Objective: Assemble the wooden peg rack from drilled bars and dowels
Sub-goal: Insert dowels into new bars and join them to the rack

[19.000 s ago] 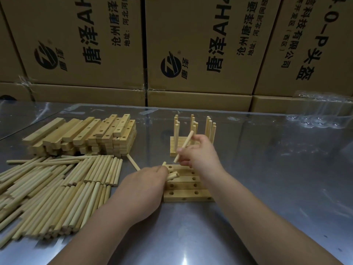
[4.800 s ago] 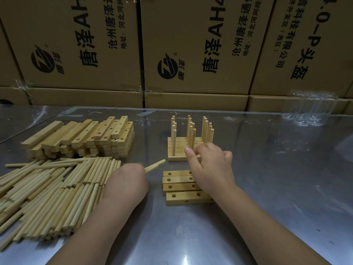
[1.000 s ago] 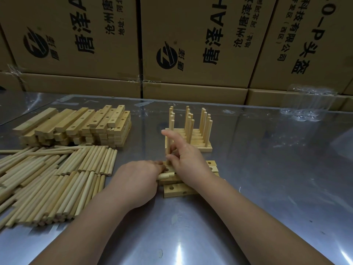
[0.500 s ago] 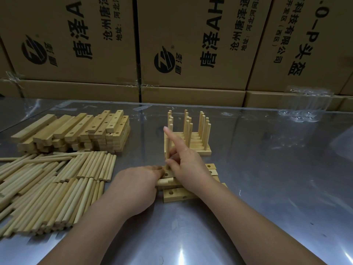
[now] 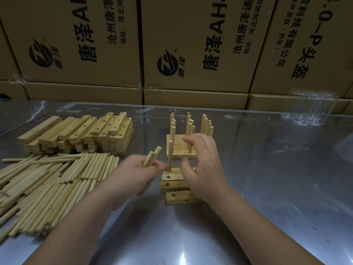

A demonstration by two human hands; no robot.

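Shiny metal table, seen from above, looking forward and down. Near the middle, four drilled bars lying flat side by side, holes facing up. One upright dowel standing in the left-end hole of the farthest bar. Left hand just left of these bars, curled around two dowels, free ends pointing up and away, thumb tip just beside the foot of the upright dowel. Right hand held above the right part of the bars, fingers spread and loosely bent, gripping nothing, outline blurred. Directly behind, a finished rack: flat base of bars with three rows of pegs standing straight. At far left, a broad heap of loose dowels lying flat, mostly parallel. Behind that heap, a stack of drilled bars in several layers. Along the back edge of the table, a wall of cardboard boxes printed with black Chinese characters and a round logo. At back right, clear plastic packaging against the boxes.
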